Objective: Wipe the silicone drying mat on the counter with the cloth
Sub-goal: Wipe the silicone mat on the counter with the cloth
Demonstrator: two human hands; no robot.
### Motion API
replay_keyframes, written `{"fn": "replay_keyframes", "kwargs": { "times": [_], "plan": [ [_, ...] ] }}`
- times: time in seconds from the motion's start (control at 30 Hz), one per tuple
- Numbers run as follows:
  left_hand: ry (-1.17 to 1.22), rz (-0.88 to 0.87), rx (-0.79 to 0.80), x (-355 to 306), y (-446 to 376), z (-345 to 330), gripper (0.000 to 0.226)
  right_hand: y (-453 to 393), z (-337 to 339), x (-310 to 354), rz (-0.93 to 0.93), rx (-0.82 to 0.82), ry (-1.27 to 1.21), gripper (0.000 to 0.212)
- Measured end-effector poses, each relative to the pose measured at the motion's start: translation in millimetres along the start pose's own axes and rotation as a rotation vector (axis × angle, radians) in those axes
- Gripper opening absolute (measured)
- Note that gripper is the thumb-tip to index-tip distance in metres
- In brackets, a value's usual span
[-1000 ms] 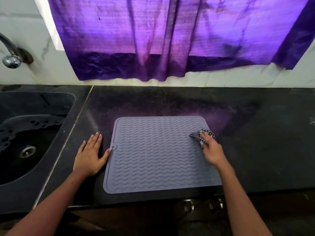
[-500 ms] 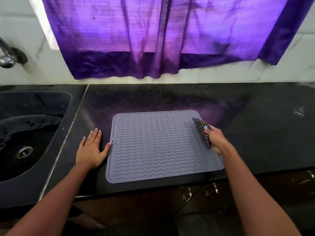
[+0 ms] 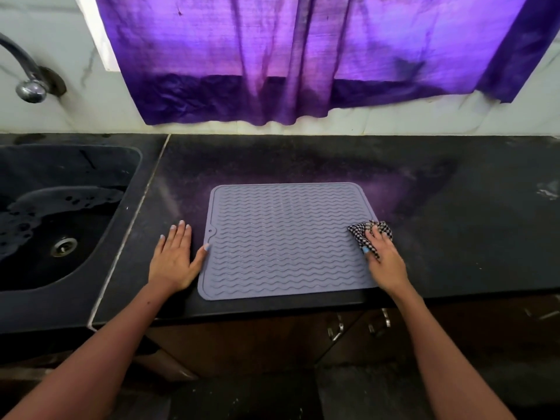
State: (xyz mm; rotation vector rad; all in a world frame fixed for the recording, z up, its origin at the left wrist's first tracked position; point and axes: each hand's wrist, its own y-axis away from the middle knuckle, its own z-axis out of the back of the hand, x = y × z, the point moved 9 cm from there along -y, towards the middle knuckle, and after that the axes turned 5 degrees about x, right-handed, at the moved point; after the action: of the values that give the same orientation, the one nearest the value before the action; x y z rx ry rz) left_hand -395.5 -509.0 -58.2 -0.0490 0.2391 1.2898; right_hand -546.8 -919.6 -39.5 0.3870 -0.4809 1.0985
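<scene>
A grey silicone drying mat (image 3: 285, 237) with wavy ridges lies flat on the black counter (image 3: 454, 231). My right hand (image 3: 385, 262) presses a black-and-white checked cloth (image 3: 360, 233) onto the mat's right edge, fingers closed over it. My left hand (image 3: 175, 259) lies flat on the counter just left of the mat, fingers spread, the thumb tip touching the mat's left edge. Part of the cloth is hidden under my right hand.
A black sink (image 3: 54, 225) with a metal drain sits to the left, a tap (image 3: 27, 77) above it. A purple curtain (image 3: 288, 56) hangs behind the counter. Cabinet doors with metal handles (image 3: 357, 325) lie below the counter's front edge.
My right hand with the cloth has slid along the mat's right edge, away then back toward me. The left hand has stayed flat beside the mat.
</scene>
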Motion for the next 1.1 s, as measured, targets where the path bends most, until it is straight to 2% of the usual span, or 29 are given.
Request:
{"fn": "replay_keyframes", "kwargs": {
  "times": [0.07, 0.17, 0.2, 0.23, 0.3, 0.33, 0.43, 0.5, 0.67, 0.77, 0.83, 0.87, 0.9, 0.97, 1.1],
  "plan": [
    [-0.015, 0.003, 0.009, -2, 2, -1, 0.106, -1, 12, -6, -0.061, -0.034, -0.329, 0.042],
    [-0.018, -0.003, -0.005, -3, 5, 0, 0.106, 1, 24, -10, -0.285, -0.080, -0.994, 0.035],
    [-0.012, -0.004, -0.006, -3, 5, 0, 0.107, 3, 29, -11, -0.334, -0.143, -1.066, 0.035],
    [-0.007, -0.006, -0.010, -3, 6, 1, 0.107, 7, 38, -13, -0.362, -0.222, -1.005, 0.036],
    [0.000, -0.007, -0.020, -3, 6, 3, 0.107, 20, 51, -6, -0.363, -0.333, -0.673, 0.040],
    [0.004, -0.009, -0.026, -3, 7, 3, 0.107, 27, 49, 0, -0.328, -0.335, -0.482, 0.043],
    [0.025, -0.015, -0.046, -1, 7, 4, 0.106, 39, 14, 11, -0.236, -0.198, 0.041, 0.051],
    [0.039, -0.017, -0.058, -1, 7, 5, 0.105, 42, -1, 9, -0.256, -0.133, 0.241, 0.057],
    [0.032, -0.016, -0.089, -3, 6, 8, 0.101, 26, 2, 4, -0.203, -0.037, 0.191, 0.054],
    [0.038, -0.014, -0.084, -4, 6, 9, 0.102, 19, 17, -7, -0.265, -0.071, -0.194, 0.045],
    [0.035, -0.012, -0.077, -3, 7, 9, 0.103, 18, 25, -15, -0.435, -0.186, -0.585, 0.040],
    [0.037, -0.013, -0.070, -4, 6, 8, 0.104, 18, 27, -14, -0.499, -0.255, -0.718, 0.039],
    [0.042, -0.016, -0.067, -3, 7, 8, 0.104, 19, 29, -5, -0.515, -0.304, -0.750, 0.039],
    [0.041, -0.020, -0.062, -3, 8, 8, 0.104, 23, 26, 35, -0.426, -0.327, -0.649, 0.041],
    [0.041, -0.029, -0.056, -3, 7, 8, 0.103, 25, -32, 114, -0.104, -0.120, -0.169, 0.056]
  ]
}}
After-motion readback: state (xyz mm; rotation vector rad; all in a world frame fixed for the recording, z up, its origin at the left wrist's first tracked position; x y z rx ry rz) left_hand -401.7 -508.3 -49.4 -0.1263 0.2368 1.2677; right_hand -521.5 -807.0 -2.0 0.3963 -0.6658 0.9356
